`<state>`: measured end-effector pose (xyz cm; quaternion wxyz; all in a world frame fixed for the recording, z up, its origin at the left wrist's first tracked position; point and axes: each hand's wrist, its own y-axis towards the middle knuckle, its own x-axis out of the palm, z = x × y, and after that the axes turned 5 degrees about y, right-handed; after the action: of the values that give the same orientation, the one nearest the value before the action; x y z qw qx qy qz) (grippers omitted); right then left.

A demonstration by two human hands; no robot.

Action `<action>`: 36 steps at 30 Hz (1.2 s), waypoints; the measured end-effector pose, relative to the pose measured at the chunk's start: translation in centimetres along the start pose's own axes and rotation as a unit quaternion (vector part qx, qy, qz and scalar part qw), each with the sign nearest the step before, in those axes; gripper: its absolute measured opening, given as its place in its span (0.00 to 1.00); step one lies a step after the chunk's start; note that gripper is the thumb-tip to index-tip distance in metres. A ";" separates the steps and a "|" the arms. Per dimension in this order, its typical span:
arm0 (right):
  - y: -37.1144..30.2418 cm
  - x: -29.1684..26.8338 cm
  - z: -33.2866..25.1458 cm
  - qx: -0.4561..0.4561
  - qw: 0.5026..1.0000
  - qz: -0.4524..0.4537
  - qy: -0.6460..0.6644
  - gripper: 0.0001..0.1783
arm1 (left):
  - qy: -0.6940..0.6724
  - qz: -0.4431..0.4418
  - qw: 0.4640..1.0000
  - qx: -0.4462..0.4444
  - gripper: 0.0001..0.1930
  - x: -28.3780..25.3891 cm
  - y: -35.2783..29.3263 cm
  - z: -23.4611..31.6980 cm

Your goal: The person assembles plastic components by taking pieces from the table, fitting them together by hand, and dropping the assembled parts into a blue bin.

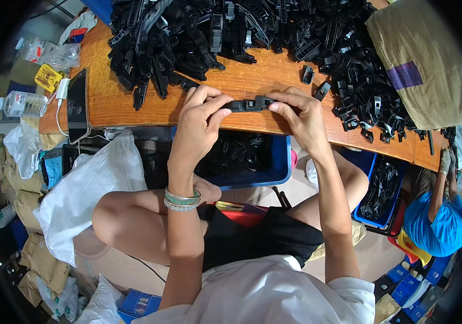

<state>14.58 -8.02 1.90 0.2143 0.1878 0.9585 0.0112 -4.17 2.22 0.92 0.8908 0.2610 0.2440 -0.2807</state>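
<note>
Over the front edge of the wooden table, my left hand (199, 116) pinches one end of a black plastic part (241, 106) between thumb and fingers. From the other side, my right hand (302, 114) grips a small black plastic clip (263, 102) at the part's right end. The two pieces meet in line; whether they are locked together I cannot tell. Two similar loose clips, one (307, 74) and another (322, 90), lie just beyond my right hand. A heap of long black plastic parts (187, 43) spreads beyond my left hand.
Small black pieces (368, 102) pile at the table's right, beside a brown sack (430, 65). Below the table edge stands a blue bin (282, 162) of black parts. A tablet (78, 100) with a white cable lies left. A person in blue (436, 227) sits at far right.
</note>
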 end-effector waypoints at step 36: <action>1.7 0.4 1.5 -0.157 0.902 0.209 -0.345 0.07 | 0.303 0.241 0.920 0.057 0.17 -1.1 -3.5 -3.3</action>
<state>15.43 -6.41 0.49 0.5510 0.3394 0.7493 0.1409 -8.11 2.09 -2.05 0.7987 0.4345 0.4158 0.0213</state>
